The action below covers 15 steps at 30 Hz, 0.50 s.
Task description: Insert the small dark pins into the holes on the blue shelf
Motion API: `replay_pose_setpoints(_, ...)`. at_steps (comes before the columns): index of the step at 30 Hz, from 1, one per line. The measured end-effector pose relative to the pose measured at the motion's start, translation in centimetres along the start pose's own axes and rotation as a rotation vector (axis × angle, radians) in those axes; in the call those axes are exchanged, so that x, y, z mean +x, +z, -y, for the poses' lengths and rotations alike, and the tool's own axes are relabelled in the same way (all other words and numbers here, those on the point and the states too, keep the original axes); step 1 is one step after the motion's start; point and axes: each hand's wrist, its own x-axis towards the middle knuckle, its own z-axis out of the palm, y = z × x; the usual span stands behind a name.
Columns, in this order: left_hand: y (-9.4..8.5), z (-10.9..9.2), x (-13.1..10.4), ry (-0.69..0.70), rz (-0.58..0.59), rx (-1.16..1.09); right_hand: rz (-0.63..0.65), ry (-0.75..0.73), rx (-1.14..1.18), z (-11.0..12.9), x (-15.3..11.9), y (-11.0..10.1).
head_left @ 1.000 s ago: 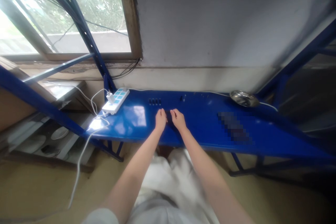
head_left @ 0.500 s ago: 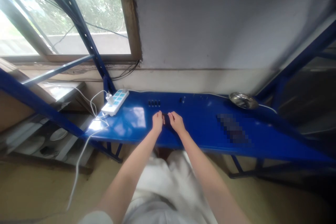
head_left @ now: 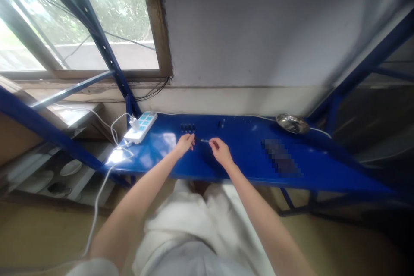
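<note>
Over the blue table [head_left: 239,159], a thin dark rod with a lighter, clear-looking part [head_left: 203,140] spans the gap between my two hands. My left hand [head_left: 186,143] pinches its dark left end. Its right end is between the closed fingertips of my right hand [head_left: 220,150]. Just behind my left hand, several small black pieces [head_left: 188,128] stand in a row. Another small black piece [head_left: 219,124] lies farther back, beside a small clear one.
A white power strip [head_left: 141,127] with a plug and white cable lies at the table's left. At the right are a shiny metal dish [head_left: 293,123] and a pixelated dark object [head_left: 280,157]. Blue frame posts rise on both sides.
My hands have moved apart, my left hand shifting left, and the thin rod now shows between them. The whole view has shifted slightly.
</note>
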Motion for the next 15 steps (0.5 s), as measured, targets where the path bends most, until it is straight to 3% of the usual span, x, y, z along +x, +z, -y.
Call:
replay_pose_setpoints(3,-0.5,-0.7,-1.3,0.097,0.097,0.103,-0.061,0.107,0.08,0.6,0.0,-0.4)
replay_pose_setpoints(6,0.1,-1.3,-2.7,0.171,0.168,0.113,-0.066,0.103,0.124,1.5,0.2,0.0)
replay_pose_setpoints(10,1.3,-1.7,-4.1,0.231,0.089,0.087,0.068,0.094,0.15,2.9,0.4,0.6)
replay_pose_setpoints(15,1.3,-2.2,-4.7,0.25,-0.017,0.032,0.139,0.107,0.18,3.9,0.7,0.2)
